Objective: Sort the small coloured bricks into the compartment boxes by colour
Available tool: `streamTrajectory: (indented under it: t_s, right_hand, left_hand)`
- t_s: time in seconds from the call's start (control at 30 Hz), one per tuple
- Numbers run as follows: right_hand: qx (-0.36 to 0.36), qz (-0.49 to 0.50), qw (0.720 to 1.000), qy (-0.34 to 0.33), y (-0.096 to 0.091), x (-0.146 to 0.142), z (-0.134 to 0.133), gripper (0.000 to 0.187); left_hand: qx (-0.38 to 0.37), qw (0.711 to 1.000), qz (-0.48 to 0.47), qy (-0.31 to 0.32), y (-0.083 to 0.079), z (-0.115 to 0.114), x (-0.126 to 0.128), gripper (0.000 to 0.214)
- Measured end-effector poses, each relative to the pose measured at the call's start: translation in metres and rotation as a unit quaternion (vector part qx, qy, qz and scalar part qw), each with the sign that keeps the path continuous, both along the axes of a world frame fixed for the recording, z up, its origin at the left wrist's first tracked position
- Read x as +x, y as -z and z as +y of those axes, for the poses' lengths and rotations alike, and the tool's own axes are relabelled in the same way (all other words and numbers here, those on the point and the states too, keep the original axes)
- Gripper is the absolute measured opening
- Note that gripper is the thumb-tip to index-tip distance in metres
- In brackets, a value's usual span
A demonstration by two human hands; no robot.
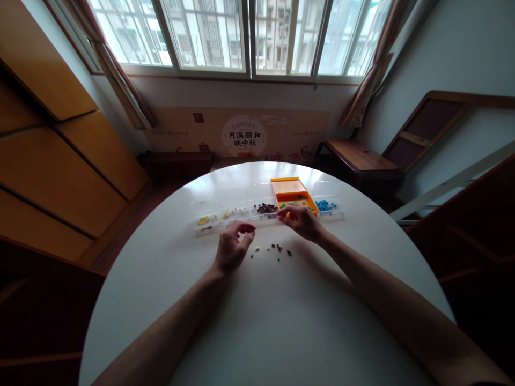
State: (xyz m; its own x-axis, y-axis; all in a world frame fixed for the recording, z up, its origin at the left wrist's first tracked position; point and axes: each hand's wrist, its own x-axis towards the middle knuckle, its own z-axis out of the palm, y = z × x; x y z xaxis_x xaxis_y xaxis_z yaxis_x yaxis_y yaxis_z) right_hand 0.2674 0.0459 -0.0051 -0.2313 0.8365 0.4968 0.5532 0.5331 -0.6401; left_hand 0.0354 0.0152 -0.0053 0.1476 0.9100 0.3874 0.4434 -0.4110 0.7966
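My left hand (233, 247) hovers over the white table with its fingers curled and thumb and fingertips close together; whatever may be between them is too small to make out. My right hand (302, 223) reaches to the front of an orange box (312, 203) holding green pieces, beside a clear compartment of dark brown pieces (266, 208). Its fingertips are pinched, and their contents cannot be made out. Between the hands and nearer me, several small loose pieces lie on the table: dark brown (288, 252), cream (257, 249) and green (278, 260).
The clear compartment tray (204, 228) also holds yellow pieces (204, 220), pale pieces (233, 213) and blue pieces (324, 206). Everything rests on a round white table (257, 327). Beyond its far edge stand a wooden side table (358, 155) and a printed panel (177, 126) under the window.
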Motion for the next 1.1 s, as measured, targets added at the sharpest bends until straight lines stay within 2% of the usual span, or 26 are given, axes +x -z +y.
streamTrajectory:
  t_s: [0.1, 0.23, 0.47, 0.87, 1.0, 1.1]
  right_hand:
    - [-0.012, -0.046, 0.998, -0.044, 0.0, 0.009, -0.012, 0.009]
    - [-0.025, -0.054, 0.997, -0.05, 0.004, 0.017, -0.02, 0.009]
    - [-0.044, -0.05, 0.997, -0.04, 0.008, 0.021, -0.022, 0.01]
    - [-0.013, -0.037, 0.998, -0.048, 0.013, 0.014, -0.025, 0.009]
    - [-0.044, -0.002, 0.997, -0.06, 0.008, 0.007, -0.03, 0.01]
    - [-0.121, 0.056, 0.986, -0.096, 0.003, -0.002, -0.036, 0.015]
  left_hand:
    - [0.058, 0.991, 0.117, 0.021, 0.001, -0.002, -0.002, 0.021]
    - [0.08, 0.965, 0.239, 0.068, 0.0, -0.008, 0.002, 0.028]
    - [0.16, 0.916, 0.338, 0.144, -0.002, -0.02, 0.018, 0.027]
    - [0.211, 0.908, 0.313, 0.182, -0.002, -0.02, 0.02, 0.01]
    - [0.229, 0.925, 0.268, 0.143, -0.002, -0.018, 0.019, 0.009]
    - [0.244, 0.943, 0.205, 0.096, -0.004, -0.017, 0.017, 0.008]
